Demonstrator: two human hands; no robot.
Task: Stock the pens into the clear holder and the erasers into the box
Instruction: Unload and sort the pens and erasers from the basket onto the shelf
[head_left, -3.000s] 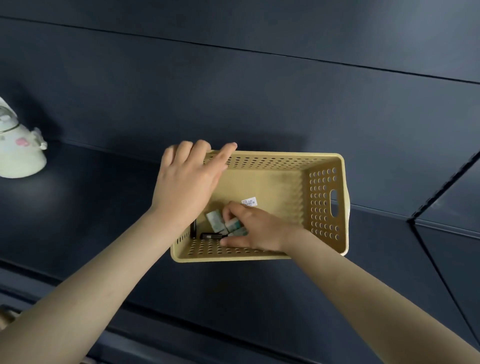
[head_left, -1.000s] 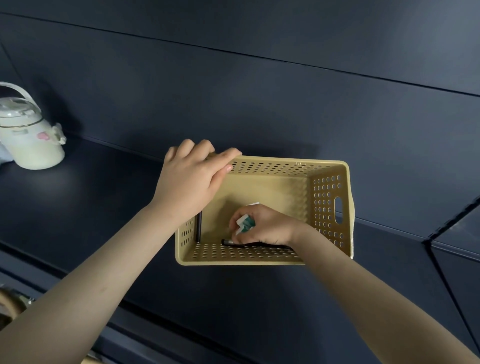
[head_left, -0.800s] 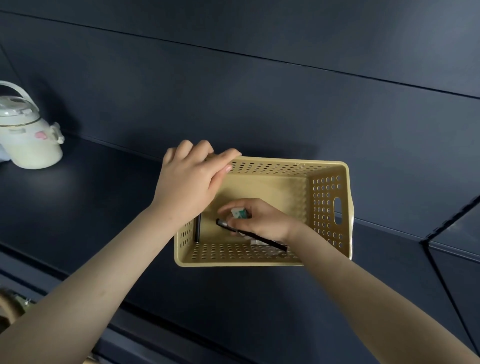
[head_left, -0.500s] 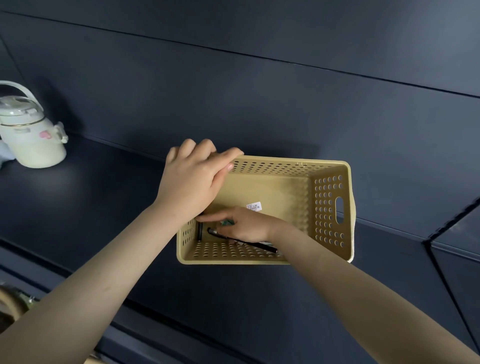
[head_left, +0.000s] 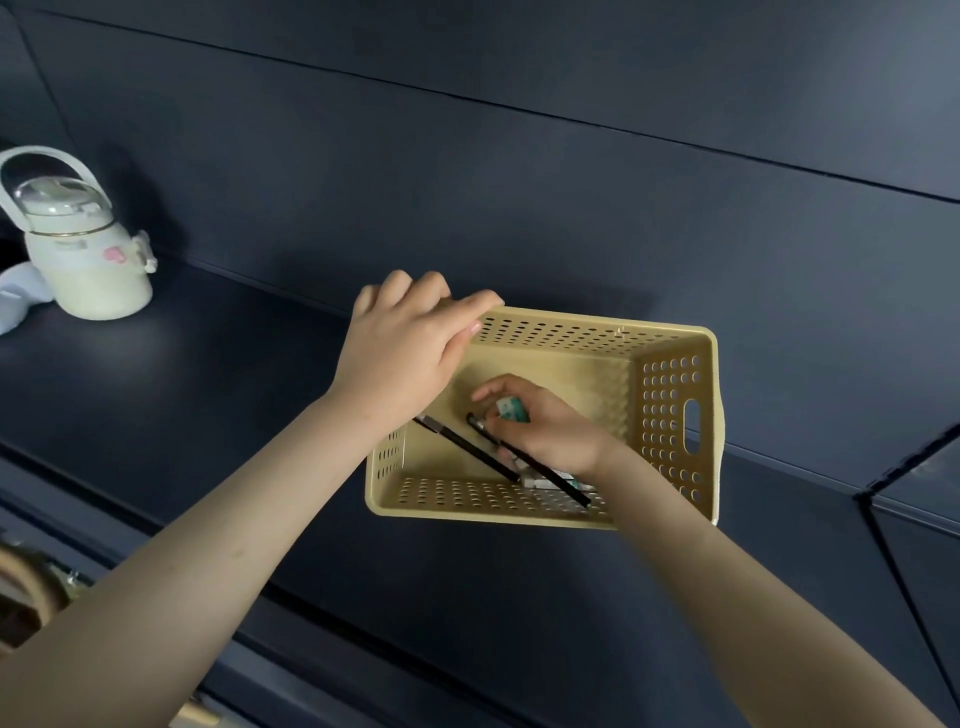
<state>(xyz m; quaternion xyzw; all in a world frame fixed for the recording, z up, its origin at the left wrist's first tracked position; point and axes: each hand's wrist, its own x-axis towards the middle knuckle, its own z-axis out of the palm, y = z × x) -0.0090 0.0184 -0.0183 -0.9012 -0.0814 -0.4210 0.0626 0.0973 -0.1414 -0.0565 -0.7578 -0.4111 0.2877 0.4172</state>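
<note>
A yellow perforated basket (head_left: 675, 415) stands on the dark shelf. My left hand (head_left: 400, 353) grips its back left corner rim. Inside the basket, my right hand (head_left: 540, 431) holds a green-and-white eraser (head_left: 511, 409) and a black pen (head_left: 550, 475) together. A second black pen (head_left: 467, 451) lies slanted along the basket floor, its upper end under my left hand. More erasers (head_left: 550, 478) show below my right wrist at the front wall. No clear holder or box is in view.
A cream kettle-shaped bottle with a handle (head_left: 78, 244) stands at the far left of the dark shelf (head_left: 208, 395). The shelf's back panel rises right behind the basket. A corner seam in the shelving runs at the right (head_left: 883, 478).
My right hand has swept across the basket floor, gathered a pen with the eraser and lifted them slightly. The second pen has swung from along the left wall to a slant. My left hand stayed on the rim.
</note>
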